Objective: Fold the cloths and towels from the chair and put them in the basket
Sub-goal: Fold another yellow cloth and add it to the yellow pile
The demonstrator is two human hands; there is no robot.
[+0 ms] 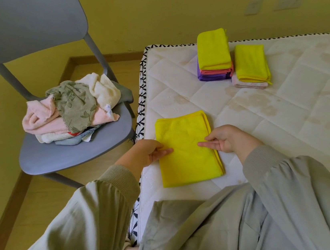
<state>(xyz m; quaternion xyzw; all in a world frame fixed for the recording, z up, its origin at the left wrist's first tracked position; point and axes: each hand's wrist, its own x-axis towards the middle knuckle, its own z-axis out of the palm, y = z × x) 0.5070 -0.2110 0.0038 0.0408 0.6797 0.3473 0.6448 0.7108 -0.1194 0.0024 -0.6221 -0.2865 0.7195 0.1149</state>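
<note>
Left hand (152, 150): pinches the left edge of the cloth (187, 159) at mid-length, thumb over a straight forefinger.
Right hand (226, 141): mirrors this on the right edge, thumb and forefinger pinching.
Yellow cloth: already doubled into a long rectangle, it lies flat near the corner of the mattress (285, 119), between the hands.
Step in hand: probably the cross fold. Keep both pinches level so the crease runs square, bring one end over the other, match the corners, then smooth from the crease outward.
Stacks: folded cloths (213, 55) lie at the far edge, yellow on pink on purple. Just beside them a lower pair (250, 63) lies yellow over pale pink.
Pile (71, 107): unfolded towels remain on the chair (63, 153).
Basket: not in view.
Writing: a white tag (108, 109) on the pile carries print too small to read.
</note>
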